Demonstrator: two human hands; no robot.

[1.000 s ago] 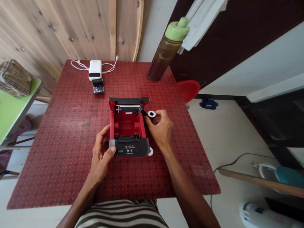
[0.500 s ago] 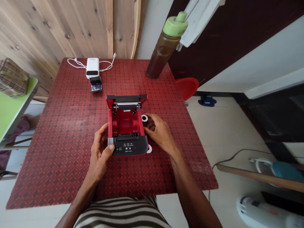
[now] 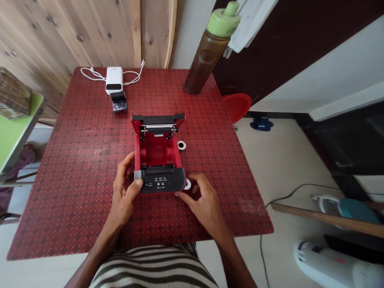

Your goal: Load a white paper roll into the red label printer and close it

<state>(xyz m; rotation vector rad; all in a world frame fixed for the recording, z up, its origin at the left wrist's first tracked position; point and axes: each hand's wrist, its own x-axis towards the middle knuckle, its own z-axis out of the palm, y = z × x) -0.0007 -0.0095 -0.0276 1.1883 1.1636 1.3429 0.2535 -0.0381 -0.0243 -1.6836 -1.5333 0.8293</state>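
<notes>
A red and black label printer (image 3: 163, 180) stands on the table with its lid (image 3: 158, 120) raised and its red inner bay (image 3: 156, 154) showing no roll. My left hand (image 3: 123, 188) grips its left side, thumb on the grey front corner. Beside the front right corner, my right hand (image 3: 204, 196) curls its thumb and fingers about a small white paper roll (image 3: 187, 184), partly hidden by the printer and the fingers. A second white roll with a dark core (image 3: 181, 145) lies at the printer's right side, untouched.
A white device with a cable (image 3: 114, 78) lies at the back left of the red patterned table (image 3: 75, 192), a black strip hanging from its front. A tall brown bottle with a green cap (image 3: 204, 60) stands at the back right. A red stool (image 3: 237, 107) is beyond the right edge.
My right hand has moved from the farther roll toward me, to the nearer roll at the printer's front right corner. My left hand keeps its hold on the printer.
</notes>
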